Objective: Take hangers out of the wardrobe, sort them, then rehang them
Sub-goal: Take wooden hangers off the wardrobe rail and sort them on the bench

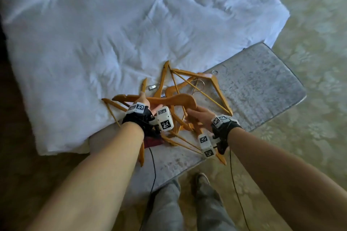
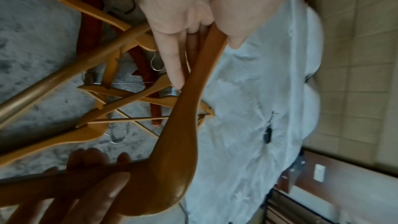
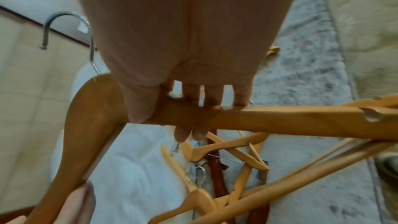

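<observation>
Sorting step. Both grips closed on one broad hanger (image 1: 174,100) above the pile (image 1: 189,88) at the bed (image 1: 75,43) edge: left hand (image 1: 145,103), right hand (image 1: 200,116). Next: lift clear without snagging hooks.

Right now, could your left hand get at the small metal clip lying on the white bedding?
Probably not yet: the left hand grips the wide hanger shared with the right hand. The clip lies uncovered just beyond its fingers, so releasing would free the way.
</observation>
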Motion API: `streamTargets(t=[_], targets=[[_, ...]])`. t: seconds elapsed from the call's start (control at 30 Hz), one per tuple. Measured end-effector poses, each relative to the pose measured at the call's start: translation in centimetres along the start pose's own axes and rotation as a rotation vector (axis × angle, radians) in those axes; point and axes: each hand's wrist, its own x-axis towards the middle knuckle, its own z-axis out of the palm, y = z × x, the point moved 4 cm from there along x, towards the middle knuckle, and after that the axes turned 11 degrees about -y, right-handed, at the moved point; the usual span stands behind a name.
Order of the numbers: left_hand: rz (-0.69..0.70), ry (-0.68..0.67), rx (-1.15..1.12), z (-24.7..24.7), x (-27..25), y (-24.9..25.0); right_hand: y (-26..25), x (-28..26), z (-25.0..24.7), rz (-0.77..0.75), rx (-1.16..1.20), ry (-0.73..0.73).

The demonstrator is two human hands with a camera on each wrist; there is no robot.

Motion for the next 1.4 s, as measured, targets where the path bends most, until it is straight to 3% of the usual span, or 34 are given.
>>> streamTargets(t=[0.17,0.3,0.53,0.7,0.83,0.97,1.2,1.4], targets=[[0.153,-0.064,-0.225,-0.9,-5.2,1.4,-8.1,-6.0,1.9,-0.247,-0.214,-0.086],[0.268,-0.123,-0.068,-0.4,-12.8,3.1,-14.6,-10.2,6.1,-0.401,-0.362,-0.139],[0.564,0.059,0.116,-6.4,-26.2,8.0,-23.9,-18.0,18.1,-0.596,-0.625,-0.273],[0.668,0.169,0.218,-13.6,-35.4,9.2,-27.3,-24.0,28.8,-0.714,-0.825,-0.380],[0.692,0.315,0.199,-20.0,-42.5,7.7,-27.5,-29.4,37.6,-0.819,-0.994,-0.469],[0.722,0.397,0.104,-27.9,-50.1,3.5,-24.7,-35.7,48.3,-0.912,-1.148,-0.578],[0.891,0.674,-0.100,-40.7,-64.1,-6.2,-15.6,-47.4,62.8,-0.940,-1.142,-0.872],[0.912,0.950,-0.060,-48.7,-75.6,-15.5,-8.2,-54.8,72.2,-1.031,-1.424,-0.882]])
